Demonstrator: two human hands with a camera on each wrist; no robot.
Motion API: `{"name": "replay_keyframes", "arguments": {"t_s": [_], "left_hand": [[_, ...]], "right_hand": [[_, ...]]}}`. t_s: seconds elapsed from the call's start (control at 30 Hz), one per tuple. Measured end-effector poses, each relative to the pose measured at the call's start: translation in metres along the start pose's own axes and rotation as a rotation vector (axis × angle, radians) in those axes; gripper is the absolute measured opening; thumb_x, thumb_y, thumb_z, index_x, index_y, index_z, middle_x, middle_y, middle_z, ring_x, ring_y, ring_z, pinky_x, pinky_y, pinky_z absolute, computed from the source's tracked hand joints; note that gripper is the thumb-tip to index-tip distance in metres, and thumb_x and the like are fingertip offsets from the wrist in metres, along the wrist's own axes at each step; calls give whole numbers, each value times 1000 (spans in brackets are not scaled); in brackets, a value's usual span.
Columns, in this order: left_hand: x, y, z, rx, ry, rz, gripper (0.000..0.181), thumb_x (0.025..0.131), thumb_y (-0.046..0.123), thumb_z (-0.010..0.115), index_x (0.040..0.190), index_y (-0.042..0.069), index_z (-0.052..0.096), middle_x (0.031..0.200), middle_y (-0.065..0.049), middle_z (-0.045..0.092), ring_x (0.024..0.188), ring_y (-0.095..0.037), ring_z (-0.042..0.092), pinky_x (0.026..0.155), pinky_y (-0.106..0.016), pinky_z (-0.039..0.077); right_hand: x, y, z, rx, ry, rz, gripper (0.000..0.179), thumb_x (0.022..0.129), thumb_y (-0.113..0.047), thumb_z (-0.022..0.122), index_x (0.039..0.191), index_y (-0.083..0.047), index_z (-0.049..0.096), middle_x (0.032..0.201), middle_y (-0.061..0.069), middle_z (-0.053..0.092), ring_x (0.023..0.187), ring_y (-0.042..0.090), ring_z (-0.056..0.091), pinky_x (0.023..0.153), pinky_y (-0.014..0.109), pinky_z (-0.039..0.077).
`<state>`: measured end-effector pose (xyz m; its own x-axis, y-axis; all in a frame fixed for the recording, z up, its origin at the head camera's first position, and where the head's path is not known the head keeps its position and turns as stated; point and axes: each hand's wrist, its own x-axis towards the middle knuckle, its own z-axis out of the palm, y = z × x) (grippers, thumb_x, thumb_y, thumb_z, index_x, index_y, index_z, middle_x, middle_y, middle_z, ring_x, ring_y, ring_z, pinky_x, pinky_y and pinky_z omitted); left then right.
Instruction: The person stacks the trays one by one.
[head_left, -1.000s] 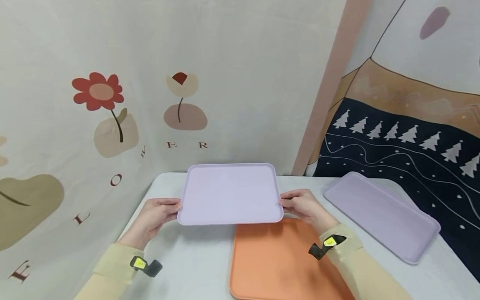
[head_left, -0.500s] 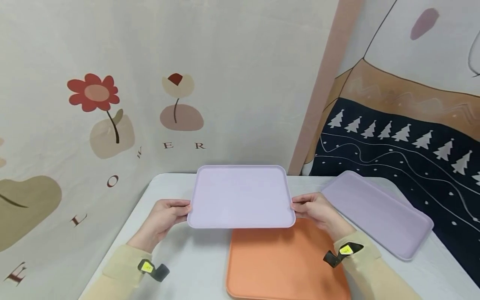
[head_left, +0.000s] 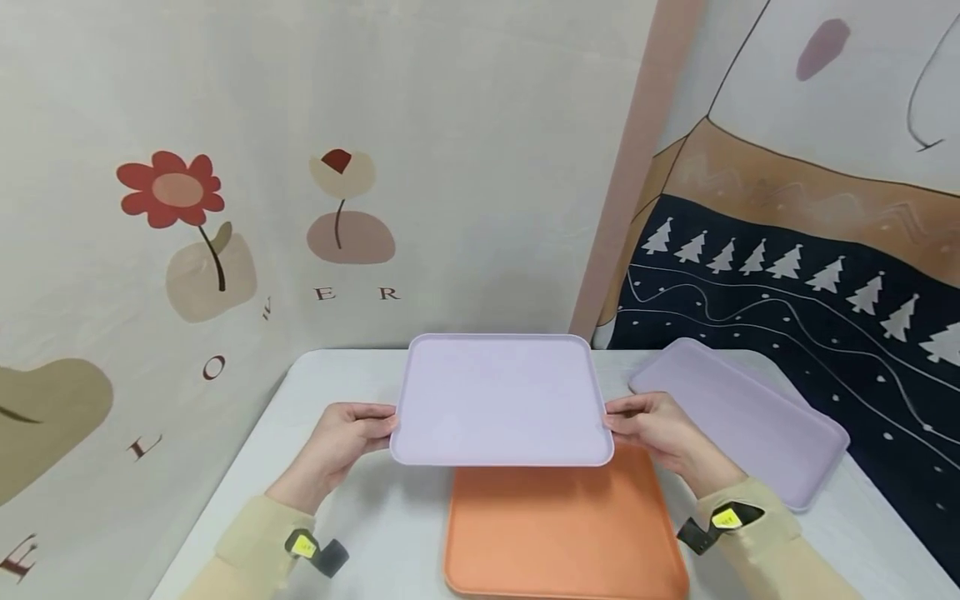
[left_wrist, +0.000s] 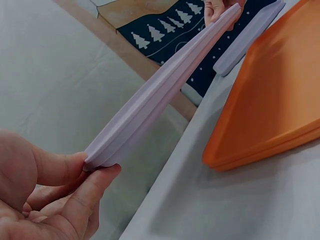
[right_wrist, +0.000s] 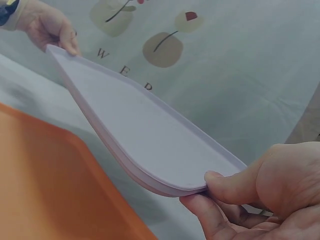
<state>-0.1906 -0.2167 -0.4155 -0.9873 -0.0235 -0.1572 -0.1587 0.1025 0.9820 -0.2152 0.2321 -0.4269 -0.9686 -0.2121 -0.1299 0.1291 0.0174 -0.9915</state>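
Observation:
A lilac rectangular tray [head_left: 502, 400] is held in the air, its inner face tilted toward the head camera. My left hand [head_left: 341, 446] pinches its left short edge, thumb above and fingers below, as the left wrist view shows at the tray's rim [left_wrist: 145, 105]. On the opposite short edge, the thumb and fingers of my right hand [head_left: 671, 437] pinch near the front corner. A larger orange tray [head_left: 566, 533] lies on the table under and in front of the lilac one, which hides its far part. The wrist views show a stepped rim along the lilac tray's side.
Another lilac tray [head_left: 757, 425] lies at an angle on the right of the white table [head_left: 322, 375], partly behind my right hand. Behind the table hangs a pale cloth [head_left: 480, 167] with printed flowers. A dark cloth with printed trees [head_left: 780, 308] hangs at the right.
The held lilac tray and both hands have shifted right and slightly nearer in the head view, both grips unchanged. The background and other trays have slid a little left as the head view turned.

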Motion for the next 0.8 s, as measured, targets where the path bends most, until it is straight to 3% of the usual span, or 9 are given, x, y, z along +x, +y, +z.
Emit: {"name": "replay_keyframes", "arguments": {"t_s": [0.43, 0.63, 0.8], "left_hand": [[-9, -3, 24, -5, -12, -1, 25, 92, -9, 75, 115, -18, 71, 106, -20, 76, 87, -22, 75, 79, -34, 66], [-13, -5, 33, -30, -66, 15, 27, 91, -9, 74, 115, -21, 69, 101, -18, 76, 84, -19, 74, 78, -33, 66], [-15, -7, 40, -40, -100, 16, 25, 91, -9, 74, 112, -21, 69, 99, -17, 75, 84, -20, 74, 79, -34, 66]], "right_hand": [[-23, -3, -19, -87, 53, 14, 23, 95, 9, 71, 114, 20, 69, 98, 9, 75, 80, 15, 73, 76, 31, 66], [-35, 2, -31, -88, 36, 7, 26, 95, 11, 70, 117, 24, 65, 99, 10, 76, 82, 15, 74, 77, 33, 66], [-46, 6, -41, -71, 20, 13, 15, 94, 9, 73, 108, 14, 75, 99, 6, 76, 85, 13, 73, 79, 32, 66]]}}
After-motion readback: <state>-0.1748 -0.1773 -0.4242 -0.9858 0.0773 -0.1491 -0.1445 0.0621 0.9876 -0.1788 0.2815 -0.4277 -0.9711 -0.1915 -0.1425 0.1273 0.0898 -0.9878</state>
